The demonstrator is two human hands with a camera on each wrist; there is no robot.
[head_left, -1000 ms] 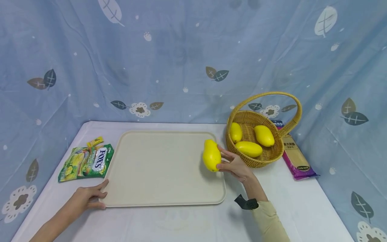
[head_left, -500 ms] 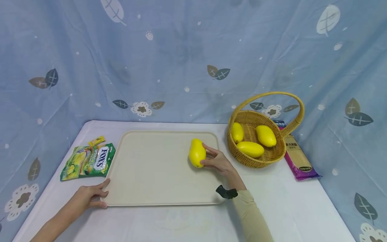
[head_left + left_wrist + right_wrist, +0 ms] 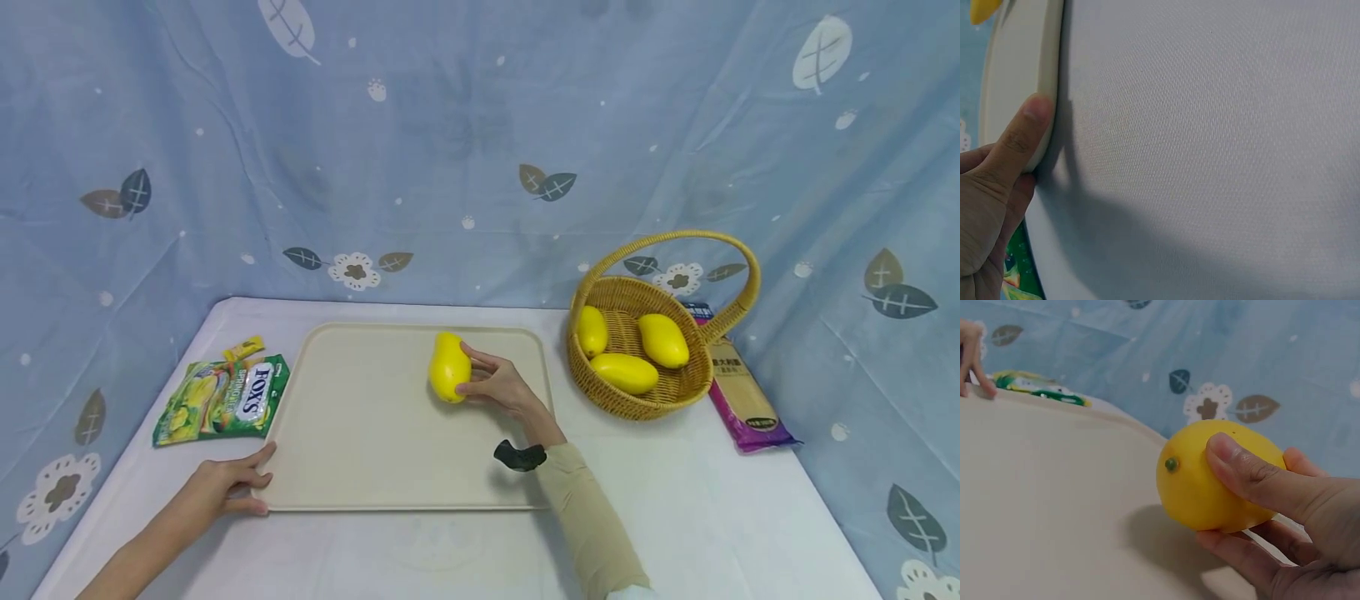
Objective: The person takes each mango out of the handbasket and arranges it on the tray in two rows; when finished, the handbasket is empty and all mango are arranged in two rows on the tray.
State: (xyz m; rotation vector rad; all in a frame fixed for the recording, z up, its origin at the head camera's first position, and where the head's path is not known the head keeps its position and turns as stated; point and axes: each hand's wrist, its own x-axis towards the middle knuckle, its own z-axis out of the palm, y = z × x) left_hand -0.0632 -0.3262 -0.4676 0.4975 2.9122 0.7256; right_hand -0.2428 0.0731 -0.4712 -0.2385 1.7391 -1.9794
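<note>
My right hand (image 3: 504, 387) holds a yellow mango (image 3: 447, 368) above the cream tray (image 3: 360, 442), right of its middle. In the right wrist view the thumb presses the near side of the mango (image 3: 1188, 497), close to its green stem end. The other fingers reach round beneath and behind it. A shadow lies on the tray under the fruit. My left hand (image 3: 225, 487) grips the tray's front left corner. Seen from the left wrist, the thumb of that hand (image 3: 997, 187) lies on the tray's rim (image 3: 1049, 69), with the fingers round the corner.
A wicker basket (image 3: 626, 408) with a tall handle stands at the back right, with several mangoes (image 3: 624, 372) in it. Behind it lies a purple-ended packet (image 3: 746, 392). A green FOX'S candy bag (image 3: 225, 400) and a small yellow packet (image 3: 244, 347) lie left of the tray.
My right hand has carried the mango leftward over the tray, from its right edge to nearer the middle. The left hand has stayed at the tray's corner.
</note>
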